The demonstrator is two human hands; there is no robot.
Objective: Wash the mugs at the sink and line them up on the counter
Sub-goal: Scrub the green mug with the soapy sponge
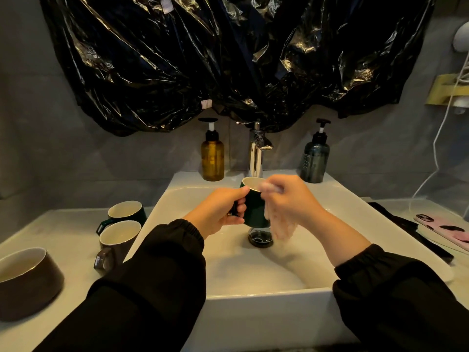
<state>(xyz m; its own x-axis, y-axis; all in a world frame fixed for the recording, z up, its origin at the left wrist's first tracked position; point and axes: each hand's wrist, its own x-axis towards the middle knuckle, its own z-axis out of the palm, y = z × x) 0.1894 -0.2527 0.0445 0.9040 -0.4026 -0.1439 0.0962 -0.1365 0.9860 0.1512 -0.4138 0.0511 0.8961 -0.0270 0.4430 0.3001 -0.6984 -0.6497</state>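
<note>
Green mug [255, 212] is roughly upright in the air over the sink [253, 301] basin, above the drain [261, 238]. Left hand [223, 212] has its fingers curled through the handle, thumb up near the rim. Right hand [291, 199] is at the rim's right side, gripping a pale cloth [279, 224] that hangs down beside the mug; the fingers are motion-blurred, so the exact contact is unclear. On the counter [63, 224] left of the sink, a dark green mug [127, 212] and a brown mug [119, 237] stand just beside the basin edge, close together, openings up. A wide brown cup [25, 280] sits at the counter's left edge. On the back ledge the faucet [256, 153] stands between an amber pump bottle [212, 158] and a blue-grey pump bottle [314, 161]. A phone [446, 229] in a pink patterned case lies on the right counter.
</note>
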